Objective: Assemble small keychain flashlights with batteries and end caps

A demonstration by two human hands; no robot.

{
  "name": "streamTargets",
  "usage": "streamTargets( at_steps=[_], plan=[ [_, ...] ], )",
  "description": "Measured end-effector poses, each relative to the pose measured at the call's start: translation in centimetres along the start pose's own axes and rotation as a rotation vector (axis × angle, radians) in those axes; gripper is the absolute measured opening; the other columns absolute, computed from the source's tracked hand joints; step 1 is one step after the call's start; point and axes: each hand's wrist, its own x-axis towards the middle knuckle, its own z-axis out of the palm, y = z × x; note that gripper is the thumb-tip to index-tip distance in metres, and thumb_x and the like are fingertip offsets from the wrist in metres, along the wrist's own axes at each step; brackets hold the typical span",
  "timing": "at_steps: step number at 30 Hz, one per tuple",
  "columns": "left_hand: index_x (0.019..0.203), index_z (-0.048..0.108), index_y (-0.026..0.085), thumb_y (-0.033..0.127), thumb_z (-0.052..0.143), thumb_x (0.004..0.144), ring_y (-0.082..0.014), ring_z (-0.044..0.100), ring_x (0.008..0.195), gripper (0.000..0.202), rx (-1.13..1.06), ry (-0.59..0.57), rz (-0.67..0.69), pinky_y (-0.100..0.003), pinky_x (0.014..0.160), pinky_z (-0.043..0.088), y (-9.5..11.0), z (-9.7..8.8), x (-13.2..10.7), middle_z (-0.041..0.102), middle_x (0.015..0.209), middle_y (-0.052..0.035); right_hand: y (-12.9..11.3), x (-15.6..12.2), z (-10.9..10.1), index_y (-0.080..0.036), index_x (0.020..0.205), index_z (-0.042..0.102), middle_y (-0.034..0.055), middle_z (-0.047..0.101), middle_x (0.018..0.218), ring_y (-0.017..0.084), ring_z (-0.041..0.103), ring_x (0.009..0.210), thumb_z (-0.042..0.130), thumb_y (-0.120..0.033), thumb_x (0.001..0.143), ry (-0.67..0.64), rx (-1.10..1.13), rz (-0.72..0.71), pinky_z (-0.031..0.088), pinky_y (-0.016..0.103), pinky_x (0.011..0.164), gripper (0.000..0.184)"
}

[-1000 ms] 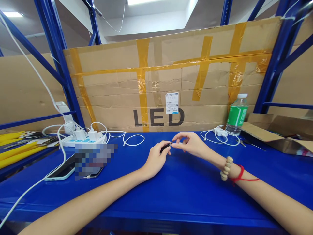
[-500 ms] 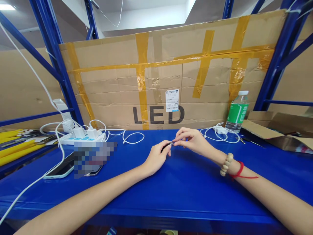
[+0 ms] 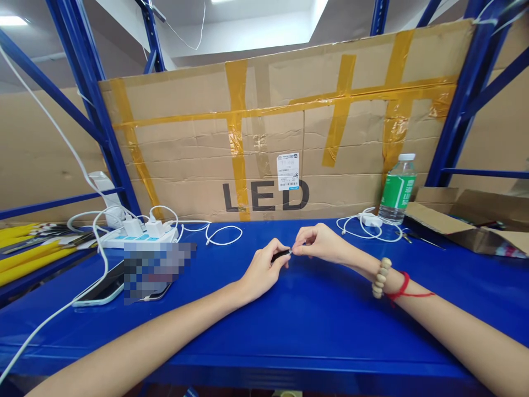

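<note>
Over the blue tabletop (image 3: 256, 325), my left hand (image 3: 264, 271) is closed around a small dark, slim object (image 3: 281, 255) with a shiny tip pointing right. Its exact kind is too small to make out. My right hand (image 3: 320, 242) is pinched at that tip, thumb and forefinger pressed together. Whether a separate small piece sits between those fingertips is hidden. A beaded bracelet (image 3: 381, 278) and a red cord (image 3: 401, 288) circle my right wrist.
On the left are a power strip (image 3: 140, 240) with white chargers, a phone (image 3: 103, 286) and a blurred-out item (image 3: 159, 270). At the back right stand a water bottle (image 3: 397, 190), a coiled white cable (image 3: 372, 220) and an open cardboard box (image 3: 438, 223). A big LED carton (image 3: 198, 160) closes off the back.
The view has shifted slightly. My right fingertips have dipped a little at the object's tip, and the dark object lies flatter in my left hand.
</note>
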Motion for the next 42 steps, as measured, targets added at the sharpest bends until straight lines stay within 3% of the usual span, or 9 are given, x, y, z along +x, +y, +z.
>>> streamTargets(
  at_steps=[4, 9, 15, 19, 23, 42],
  plan=[
    [0.077, 0.046, 0.019, 0.02, 0.046, 0.083, -0.0129, 0.058, 0.067, 0.007, 0.031, 0.021, 0.025, -0.024, 0.065, 0.043, 0.01, 0.09, 0.04, 0.061, 0.069, 0.0013, -0.07, -0.03, -0.05, -0.014, 0.067, 0.071, 0.0032, 0.063, 0.067, 0.007, 0.047, 0.047, 0.066, -0.04, 0.064, -0.043, 0.029, 0.048, 0.039, 0.02, 0.044, 0.027],
    [0.072, 0.046, 0.018, 0.018, 0.049, 0.081, -0.0149, 0.061, 0.072, 0.009, 0.015, 0.062, 0.006, -0.025, 0.068, 0.044, 0.03, 0.0, 0.21, 0.063, 0.071, 0.0, -0.18, -0.13, 0.13, -0.012, 0.071, 0.071, 0.0038, 0.063, 0.062, 0.008, 0.048, 0.046, 0.065, -0.045, 0.064, -0.008, -0.004, 0.158, 0.038, 0.021, 0.045, 0.034],
    [0.07, 0.049, 0.018, 0.018, 0.054, 0.079, -0.0186, 0.061, 0.085, 0.01, 0.083, 0.114, -0.004, -0.029, 0.076, 0.045, -0.12, 0.04, 0.22, 0.066, 0.082, -0.0024, -0.02, -0.23, 0.13, -0.015, 0.076, 0.073, 0.0035, 0.063, 0.059, 0.008, 0.048, 0.045, 0.063, -0.051, 0.065, -0.015, -0.038, 0.206, 0.035, 0.02, 0.042, 0.039],
    [0.08, 0.054, 0.018, 0.018, 0.054, 0.078, -0.0182, 0.062, 0.087, 0.002, 0.038, 0.122, 0.001, -0.03, 0.079, 0.047, -0.17, 0.12, 0.26, 0.067, 0.087, -0.0032, -0.02, -0.21, 0.13, -0.015, 0.078, 0.073, 0.0043, 0.065, 0.064, 0.008, 0.049, 0.047, 0.063, -0.051, 0.065, -0.027, 0.021, 0.209, 0.034, 0.02, 0.041, 0.039],
    [0.091, 0.057, 0.019, 0.015, 0.055, 0.078, -0.0174, 0.063, 0.088, 0.014, 0.003, 0.107, -0.003, -0.029, 0.082, 0.048, -0.14, 0.13, 0.31, 0.067, 0.089, -0.0026, 0.02, -0.16, 0.11, -0.016, 0.076, 0.073, 0.0032, 0.065, 0.062, 0.007, 0.047, 0.045, 0.064, -0.049, 0.065, -0.036, 0.058, 0.214, 0.034, 0.02, 0.041, 0.037],
    [0.097, 0.064, 0.02, 0.017, 0.058, 0.079, -0.0184, 0.06, 0.09, 0.019, 0.093, 0.125, 0.023, -0.031, 0.083, 0.046, -0.18, 0.07, 0.39, 0.068, 0.095, -0.0028, 0.23, -0.03, -0.29, -0.015, 0.069, 0.07, 0.0008, 0.056, 0.057, 0.007, 0.045, 0.047, 0.065, -0.054, 0.063, -0.034, 0.096, 0.215, 0.033, 0.019, 0.04, 0.04]
  ],
)
